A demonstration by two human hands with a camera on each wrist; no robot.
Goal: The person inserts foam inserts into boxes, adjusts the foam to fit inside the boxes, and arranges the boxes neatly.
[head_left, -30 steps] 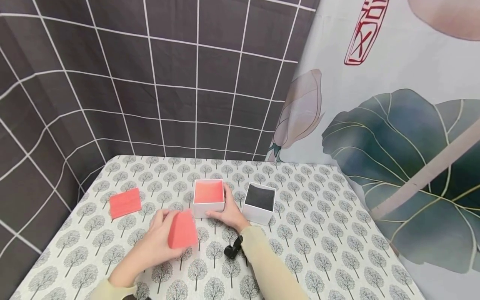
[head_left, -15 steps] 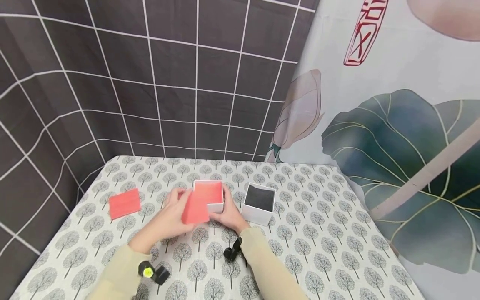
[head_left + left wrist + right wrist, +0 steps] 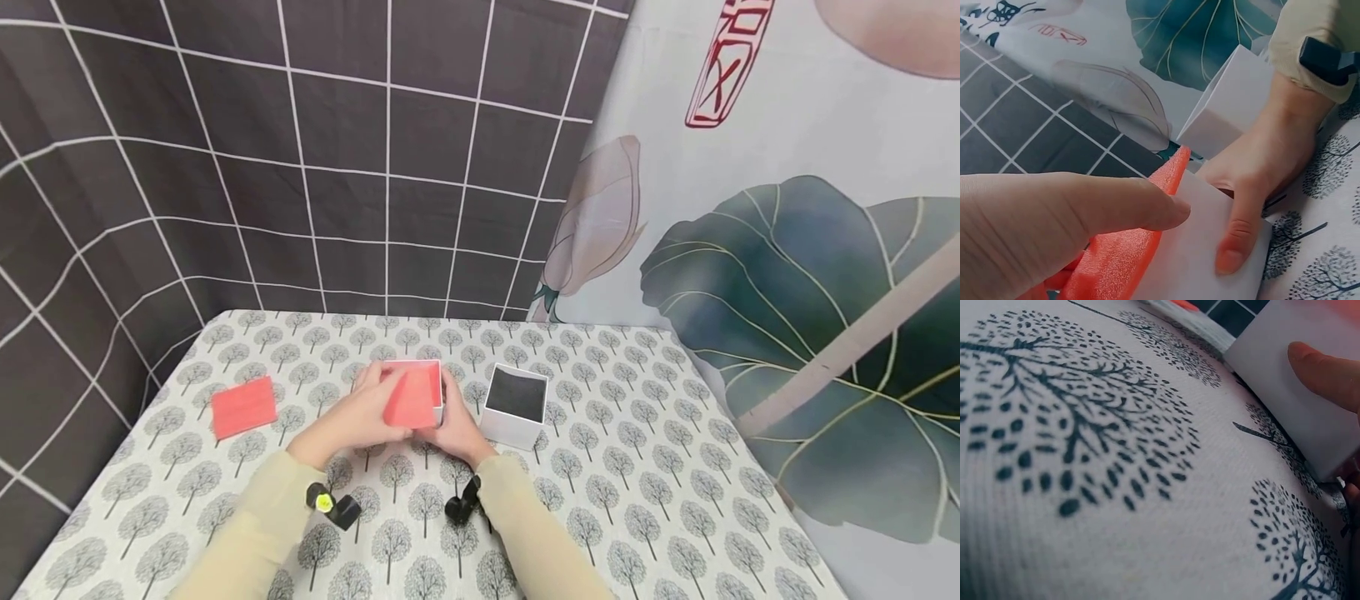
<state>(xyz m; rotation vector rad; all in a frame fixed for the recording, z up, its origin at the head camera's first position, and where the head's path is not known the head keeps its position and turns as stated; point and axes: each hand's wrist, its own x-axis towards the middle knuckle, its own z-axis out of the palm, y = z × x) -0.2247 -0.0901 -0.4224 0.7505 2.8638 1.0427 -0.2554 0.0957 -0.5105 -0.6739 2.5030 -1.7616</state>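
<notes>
A small white box (image 3: 436, 410) with a coral inside sits mid-table. My left hand (image 3: 360, 412) holds a coral foam square (image 3: 409, 398) tilted over the box's opening; the foam square (image 3: 1129, 250) shows edge-on under my thumb in the left wrist view. My right hand (image 3: 452, 427) grips the box from the right, thumb on its front wall (image 3: 1235, 231). The right wrist view shows the white box wall (image 3: 1310, 406) with that thumb (image 3: 1329, 372) on it.
A second white box (image 3: 514, 405) with a black inside stands just right of the first. Another coral foam square (image 3: 243, 406) lies flat at the table's left. The tree-print tablecloth (image 3: 615, 467) meets a grid-pattern backdrop and a lotus-print curtain.
My left hand carried the coral foam square up and to the right, from near the table's front to over the open box. The right hand stayed on the box.
</notes>
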